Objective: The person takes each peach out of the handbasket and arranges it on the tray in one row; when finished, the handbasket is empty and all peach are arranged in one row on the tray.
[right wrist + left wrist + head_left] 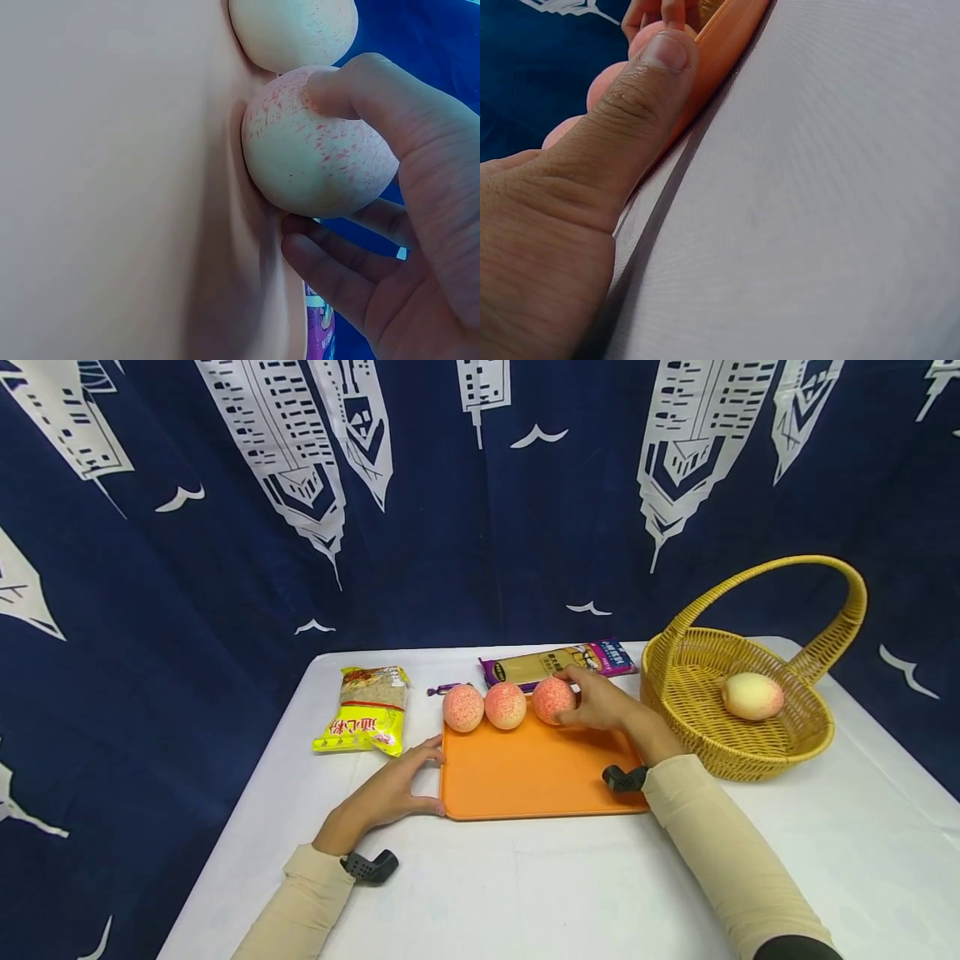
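My right hand (602, 702) grips a round pink-speckled peach (552, 701) at the back of an orange tray (540, 777). In the right wrist view, the thumb lies on one side of this peach (315, 165), with fingers around the other; it appears to rest against the tray. Two more peaches, one at the back left corner (462, 708) and its neighbour (506, 706), sit side by side to its left. Along the tray's left edge, my left hand (393, 789) touches with spread thumb and fingers. Its thumb (649, 90) looks straight in the left wrist view.
To the right stands a yellow wicker basket (690, 689) with a tall handle, holding a paler peach (752, 696). A yellow food bag (367, 710) lies left of the tray. Behind the tray are a long purple-ended packet (536, 668) and a small purple wrapped item (444, 689).
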